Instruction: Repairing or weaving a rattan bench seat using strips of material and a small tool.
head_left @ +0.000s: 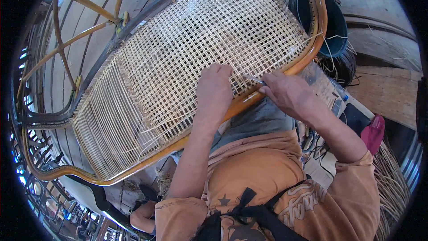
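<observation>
A large panel of woven cane (191, 40) fills a curved, varnished rattan frame (243, 102) in front of me. On its near part rests my left hand (215, 90), fingers curled down against the open squares; what they pinch, if anything, is hidden. My right hand (287, 93) is closed around a slim pointed metal tool (255, 79) beside the near rim. The tool's tip points left over the weave, toward my left hand, and I cannot tell whether it is under a strand. At the panel's left end, the cane strands (104, 120) run in one direction, mostly uncrossed.
A dark green bucket (336, 40) stands beyond the frame's right end. Further rattan framework (62, 47) rises at the far left. Long loose cane strips (388, 174) lie at the right, near a dark pink cloth (373, 134). Another person's arm (142, 218) shows at lower left.
</observation>
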A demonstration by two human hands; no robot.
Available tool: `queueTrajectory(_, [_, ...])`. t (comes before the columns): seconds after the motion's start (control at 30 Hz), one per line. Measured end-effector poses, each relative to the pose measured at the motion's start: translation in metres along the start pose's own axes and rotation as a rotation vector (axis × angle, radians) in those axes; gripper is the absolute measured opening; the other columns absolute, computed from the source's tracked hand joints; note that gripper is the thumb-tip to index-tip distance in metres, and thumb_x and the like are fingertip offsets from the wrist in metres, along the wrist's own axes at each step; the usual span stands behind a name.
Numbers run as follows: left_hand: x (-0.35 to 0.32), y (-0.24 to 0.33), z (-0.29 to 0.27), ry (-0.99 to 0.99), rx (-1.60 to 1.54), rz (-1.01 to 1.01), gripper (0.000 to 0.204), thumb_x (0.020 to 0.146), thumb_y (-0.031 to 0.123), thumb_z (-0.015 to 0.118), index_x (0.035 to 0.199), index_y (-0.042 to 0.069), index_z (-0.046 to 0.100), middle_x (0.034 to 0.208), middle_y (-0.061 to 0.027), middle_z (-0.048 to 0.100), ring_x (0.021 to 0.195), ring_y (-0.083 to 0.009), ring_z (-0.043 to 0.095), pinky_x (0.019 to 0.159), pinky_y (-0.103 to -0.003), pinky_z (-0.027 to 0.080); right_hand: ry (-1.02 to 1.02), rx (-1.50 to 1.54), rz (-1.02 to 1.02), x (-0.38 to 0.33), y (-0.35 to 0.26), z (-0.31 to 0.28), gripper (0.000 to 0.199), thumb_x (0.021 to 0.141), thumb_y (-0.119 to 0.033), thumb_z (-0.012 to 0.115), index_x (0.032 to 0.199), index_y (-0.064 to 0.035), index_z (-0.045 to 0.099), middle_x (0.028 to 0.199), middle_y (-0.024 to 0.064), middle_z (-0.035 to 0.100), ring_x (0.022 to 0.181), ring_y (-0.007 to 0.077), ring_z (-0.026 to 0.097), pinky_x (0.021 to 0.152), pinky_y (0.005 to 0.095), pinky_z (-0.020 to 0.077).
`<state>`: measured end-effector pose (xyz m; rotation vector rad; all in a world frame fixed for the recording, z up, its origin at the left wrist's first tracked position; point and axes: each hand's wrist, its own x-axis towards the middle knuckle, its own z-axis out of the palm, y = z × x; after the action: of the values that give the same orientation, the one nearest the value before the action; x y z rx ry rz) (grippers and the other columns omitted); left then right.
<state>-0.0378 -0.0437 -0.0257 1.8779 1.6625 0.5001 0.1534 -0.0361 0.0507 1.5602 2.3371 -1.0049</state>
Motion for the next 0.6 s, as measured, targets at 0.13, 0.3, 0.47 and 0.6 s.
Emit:
queueTrajectory(0.13, [-0.001, -0.005, 0.003, -0.051, 0.06, 0.045, 0.019, 0.077, -0.002, 0.048, 0.089, 0.005, 0.061, 0.087, -0.0129, 0.058, 0.085, -0.0315, 0.054, 0.077, -0.041, 0.046, 0.013, 0.024, 0.136, -0.009, 0.01, -0.023, 0.022, 0.089, -0.022, 0.05, 0.104, -0.0058, 0.052, 0.085, 0.0193, 0.059, 0.081, 0.0367, 0.059, 0.067, 0.044, 0.0466])
queueTrajectory(0.3, [0.013, 0.017, 0.008, 0.035, -0.087, 0.078, 0.02, 0.078, 0.002, 0.049, 0.093, 0.006, 0.061, 0.089, -0.0118, 0.058, 0.088, -0.0307, 0.055, 0.077, -0.041, 0.047, -0.01, -0.15, 0.202, -0.01, 0.032, -0.034, 0.022, 0.089, -0.021, 0.05, 0.106, -0.0075, 0.052, 0.087, 0.0181, 0.06, 0.081, 0.0365, 0.059, 0.067, 0.0441, 0.0467])
queueTrajectory(0.47, [0.033, 0.035, 0.03, -0.014, -0.053, 0.139, 0.024, 0.079, 0.003, 0.048, 0.097, 0.008, 0.063, 0.093, -0.0109, 0.058, 0.087, -0.031, 0.056, 0.077, -0.041, 0.048, 0.011, -0.241, 0.172, -0.002, 0.041, -0.026, 0.021, 0.089, -0.021, 0.05, 0.105, -0.0075, 0.053, 0.086, 0.017, 0.06, 0.08, 0.0356, 0.059, 0.066, 0.0438, 0.0471])
queueTrajectory(0.6, [0.036, 0.039, 0.033, -0.085, 0.007, 0.099, 0.023, 0.079, 0.003, 0.049, 0.096, 0.009, 0.064, 0.095, -0.0112, 0.059, 0.086, -0.031, 0.056, 0.076, -0.04, 0.048, -0.005, -0.222, 0.164, 0.004, 0.048, -0.026, 0.02, 0.089, -0.021, 0.05, 0.103, -0.0067, 0.053, 0.084, 0.0171, 0.059, 0.08, 0.0355, 0.059, 0.066, 0.0437, 0.0472])
